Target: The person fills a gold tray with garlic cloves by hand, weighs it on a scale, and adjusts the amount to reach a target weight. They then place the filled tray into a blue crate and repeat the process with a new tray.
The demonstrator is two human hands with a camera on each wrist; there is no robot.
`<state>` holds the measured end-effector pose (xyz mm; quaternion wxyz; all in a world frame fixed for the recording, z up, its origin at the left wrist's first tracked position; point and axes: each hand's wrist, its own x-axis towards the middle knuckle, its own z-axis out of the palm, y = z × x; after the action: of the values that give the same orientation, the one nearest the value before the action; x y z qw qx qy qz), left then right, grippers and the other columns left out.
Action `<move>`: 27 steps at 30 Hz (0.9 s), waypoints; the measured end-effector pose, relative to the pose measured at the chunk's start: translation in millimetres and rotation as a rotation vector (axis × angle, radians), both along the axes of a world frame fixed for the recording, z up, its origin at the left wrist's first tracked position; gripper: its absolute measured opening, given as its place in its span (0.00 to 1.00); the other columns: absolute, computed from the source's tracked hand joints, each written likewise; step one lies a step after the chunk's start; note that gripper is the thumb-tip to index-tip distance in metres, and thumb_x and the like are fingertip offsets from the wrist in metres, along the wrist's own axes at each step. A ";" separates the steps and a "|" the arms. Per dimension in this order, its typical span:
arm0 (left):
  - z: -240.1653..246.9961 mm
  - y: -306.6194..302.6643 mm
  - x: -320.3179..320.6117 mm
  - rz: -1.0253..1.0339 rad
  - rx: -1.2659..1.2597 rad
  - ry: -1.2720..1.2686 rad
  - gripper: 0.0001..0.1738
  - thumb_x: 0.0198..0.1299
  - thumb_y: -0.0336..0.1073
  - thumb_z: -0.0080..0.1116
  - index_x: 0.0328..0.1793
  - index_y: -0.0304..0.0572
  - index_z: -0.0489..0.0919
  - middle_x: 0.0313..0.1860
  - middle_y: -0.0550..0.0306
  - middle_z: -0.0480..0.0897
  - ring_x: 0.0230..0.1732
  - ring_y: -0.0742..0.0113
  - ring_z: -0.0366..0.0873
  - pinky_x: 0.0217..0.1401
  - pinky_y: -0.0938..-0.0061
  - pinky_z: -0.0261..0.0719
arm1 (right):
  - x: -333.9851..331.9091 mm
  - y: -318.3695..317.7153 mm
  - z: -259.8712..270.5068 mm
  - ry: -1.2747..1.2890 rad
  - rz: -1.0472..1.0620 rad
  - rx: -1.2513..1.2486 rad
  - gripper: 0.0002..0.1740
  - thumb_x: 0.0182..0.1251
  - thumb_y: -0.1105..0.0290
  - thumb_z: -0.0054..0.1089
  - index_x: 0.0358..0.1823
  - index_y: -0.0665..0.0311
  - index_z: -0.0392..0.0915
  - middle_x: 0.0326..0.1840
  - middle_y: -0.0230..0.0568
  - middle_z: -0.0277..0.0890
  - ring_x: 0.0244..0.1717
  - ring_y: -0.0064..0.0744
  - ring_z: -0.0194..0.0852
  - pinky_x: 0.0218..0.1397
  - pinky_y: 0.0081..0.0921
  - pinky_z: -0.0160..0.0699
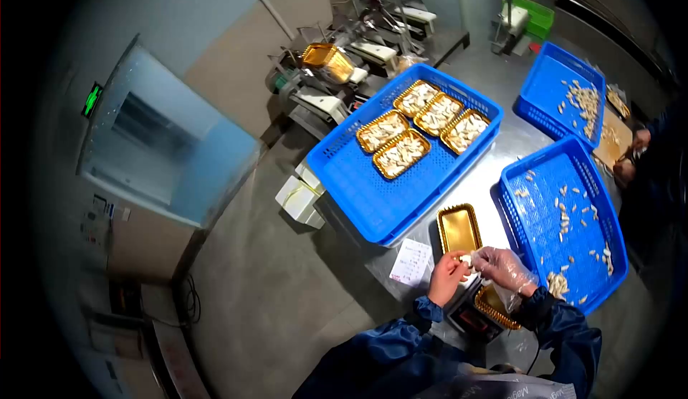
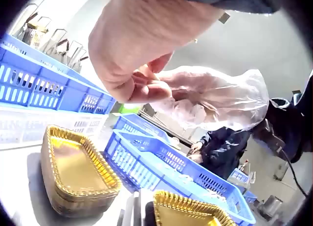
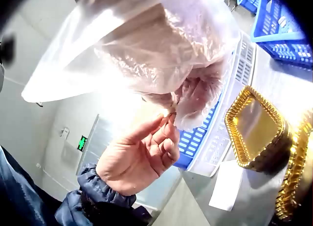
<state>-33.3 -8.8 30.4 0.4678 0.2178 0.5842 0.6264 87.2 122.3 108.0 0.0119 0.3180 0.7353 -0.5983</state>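
Observation:
My bare left hand (image 1: 446,278) and my right hand (image 1: 506,268), in a loose clear plastic glove, meet fingertip to fingertip above the metal table. Between them they pinch a small pale piece (image 1: 466,260), mostly hidden by the fingers; its kind I cannot tell. Just beyond the hands stands a stack of gold trays (image 1: 459,228), the top one bare inside; its ribbed rims show in the left wrist view. Below the gloved wrist, another gold tray (image 1: 494,307) sits on a scale (image 1: 473,321) with a dark display.
To the right is a blue crate (image 1: 609,220) with scattered pale pieces. Another blue crate (image 1: 344,191) holds several filled gold trays. A handwritten paper (image 1: 411,261) lies near the table edge. Beyond, another person's hands (image 1: 631,159) are beside a third crate (image 1: 534,76). Machines (image 1: 373,51) line the back.

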 end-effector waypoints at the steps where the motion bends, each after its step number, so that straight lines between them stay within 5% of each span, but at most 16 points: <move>1: -0.6 -0.5 3.2 0.007 -0.016 -0.007 0.16 0.66 0.29 0.52 0.59 0.37 0.69 0.35 0.58 0.80 0.35 0.74 0.78 0.37 0.82 0.77 | 2.7 -0.5 2.3 0.000 -0.019 -0.029 0.17 0.70 0.61 0.53 0.45 0.71 0.77 0.27 0.37 0.78 0.26 0.22 0.76 0.32 0.24 0.76; 5: 1.7 -3.5 0.6 0.022 0.058 -0.210 0.15 0.66 0.31 0.53 0.55 0.31 0.72 0.38 0.55 0.81 0.33 0.72 0.78 0.37 0.79 0.78 | 18.5 -6.6 -11.8 0.216 -0.105 -0.220 0.17 0.71 0.59 0.52 0.44 0.69 0.76 0.27 0.34 0.76 0.25 0.19 0.74 0.29 0.21 0.74; 7: 40.6 2.6 4.2 0.005 -0.082 -0.053 0.14 0.66 0.32 0.52 0.54 0.31 0.73 0.38 0.55 0.81 0.33 0.73 0.78 0.37 0.80 0.78 | 22.9 -8.0 4.1 0.171 -0.168 -0.343 0.20 0.72 0.54 0.49 0.39 0.67 0.75 0.25 0.32 0.73 0.24 0.19 0.71 0.28 0.19 0.72; 12: 40.0 12.8 24.5 -0.089 -0.118 0.009 0.14 0.67 0.31 0.52 0.56 0.31 0.73 0.36 0.57 0.81 0.32 0.76 0.77 0.37 0.81 0.77 | 51.8 -14.8 -18.2 0.412 -0.244 -0.468 0.20 0.70 0.53 0.53 0.39 0.65 0.76 0.26 0.29 0.72 0.25 0.17 0.68 0.28 0.17 0.68; 14: 34.5 13.2 31.6 -0.169 -0.113 0.041 0.15 0.67 0.32 0.53 0.57 0.32 0.73 0.37 0.57 0.81 0.33 0.76 0.77 0.38 0.82 0.77 | 65.1 -15.7 -11.8 0.269 -0.307 -0.563 0.16 0.69 0.57 0.55 0.39 0.64 0.76 0.26 0.28 0.72 0.26 0.16 0.68 0.28 0.16 0.68; 20: 33.4 21.3 53.8 -0.430 -0.197 -0.012 0.17 0.67 0.31 0.52 0.60 0.33 0.70 0.43 0.56 0.81 0.39 0.76 0.78 0.42 0.82 0.76 | 145.9 5.9 -45.2 0.323 -0.499 -0.575 0.11 0.68 0.65 0.56 0.43 0.65 0.76 0.29 0.30 0.76 0.27 0.16 0.73 0.31 0.17 0.76; 22: 20.6 15.7 54.3 -0.449 -0.220 -0.023 0.17 0.67 0.31 0.53 0.60 0.33 0.71 0.43 0.56 0.81 0.39 0.76 0.77 0.42 0.82 0.76 | 183.0 25.7 -48.1 0.225 -0.699 -0.477 0.12 0.68 0.64 0.55 0.34 0.67 0.75 0.26 0.31 0.73 0.23 0.16 0.66 0.26 0.15 0.67; 27: 21.7 28.9 68.7 -0.518 -0.277 0.023 0.16 0.67 0.32 0.53 0.59 0.34 0.73 0.43 0.59 0.81 0.40 0.77 0.77 0.42 0.84 0.75 | 202.6 31.1 -46.3 0.353 -0.702 -0.571 0.13 0.68 0.61 0.58 0.33 0.65 0.76 0.25 0.30 0.72 0.23 0.15 0.66 0.27 0.15 0.66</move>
<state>35.4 20.1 52.1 0.6306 0.3008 0.5945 0.3981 289.8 153.3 61.7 -0.2287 0.4247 0.3809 -0.7888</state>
